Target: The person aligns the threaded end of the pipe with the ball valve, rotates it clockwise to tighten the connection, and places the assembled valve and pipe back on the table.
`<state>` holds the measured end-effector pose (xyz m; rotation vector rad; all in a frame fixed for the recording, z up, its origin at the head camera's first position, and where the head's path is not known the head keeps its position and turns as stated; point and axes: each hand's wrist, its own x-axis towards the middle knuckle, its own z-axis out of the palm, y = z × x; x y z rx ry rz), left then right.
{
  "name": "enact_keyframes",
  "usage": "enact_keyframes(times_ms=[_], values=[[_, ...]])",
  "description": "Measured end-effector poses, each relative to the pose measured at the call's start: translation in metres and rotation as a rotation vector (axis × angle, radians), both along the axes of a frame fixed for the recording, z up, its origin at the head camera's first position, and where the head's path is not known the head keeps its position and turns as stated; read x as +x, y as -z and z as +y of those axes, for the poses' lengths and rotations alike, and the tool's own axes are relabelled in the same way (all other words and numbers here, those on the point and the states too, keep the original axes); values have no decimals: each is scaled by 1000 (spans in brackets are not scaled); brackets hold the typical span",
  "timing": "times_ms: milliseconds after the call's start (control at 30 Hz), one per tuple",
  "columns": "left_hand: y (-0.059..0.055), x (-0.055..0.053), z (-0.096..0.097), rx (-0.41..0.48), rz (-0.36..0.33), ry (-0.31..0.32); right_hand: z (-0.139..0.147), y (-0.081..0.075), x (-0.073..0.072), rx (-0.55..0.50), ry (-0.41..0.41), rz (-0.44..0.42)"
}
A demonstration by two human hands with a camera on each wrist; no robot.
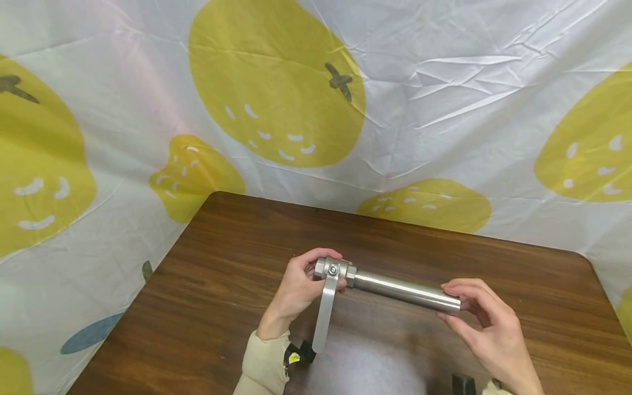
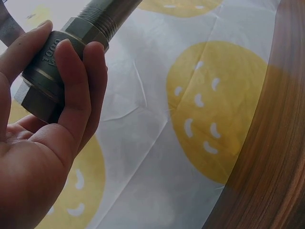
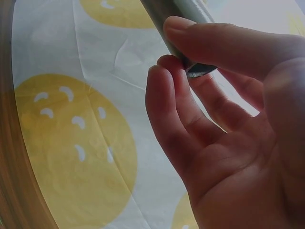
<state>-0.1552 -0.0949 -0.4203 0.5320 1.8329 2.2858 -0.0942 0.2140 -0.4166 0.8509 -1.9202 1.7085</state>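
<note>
My left hand (image 1: 295,288) grips the body of a steel ball valve (image 1: 338,265), its fingers curled round it. The valve's flat lever handle (image 1: 323,321) points down toward me. A smooth metal pipe (image 1: 405,289) extends rightward from the valve, tilted slightly down. In the left wrist view, threads (image 2: 99,20) show where the pipe meets the valve (image 2: 47,67), whose side bears raised markings. At the pipe's far end, my right hand (image 1: 496,321) pinches it between thumb and fingers. The right wrist view shows the pipe's open end (image 3: 202,71) among those fingers.
Beneath both hands lies a brown wood-grain table (image 1: 232,236). A white cloth (image 1: 459,82) printed with yellow fruit hangs behind the table and along its left side. Black wrist gear (image 1: 307,351) sits at the left sleeve, near the lever's tip.
</note>
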Motion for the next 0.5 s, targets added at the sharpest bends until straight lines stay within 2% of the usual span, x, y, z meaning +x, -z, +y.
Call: enact_keyframes(times_ms=[300, 500], values=[[0, 1, 0, 5, -19, -1, 1, 1, 0, 117, 110, 32], [0, 0, 0, -3, -7, -7, 2, 2, -1, 144, 126, 49]])
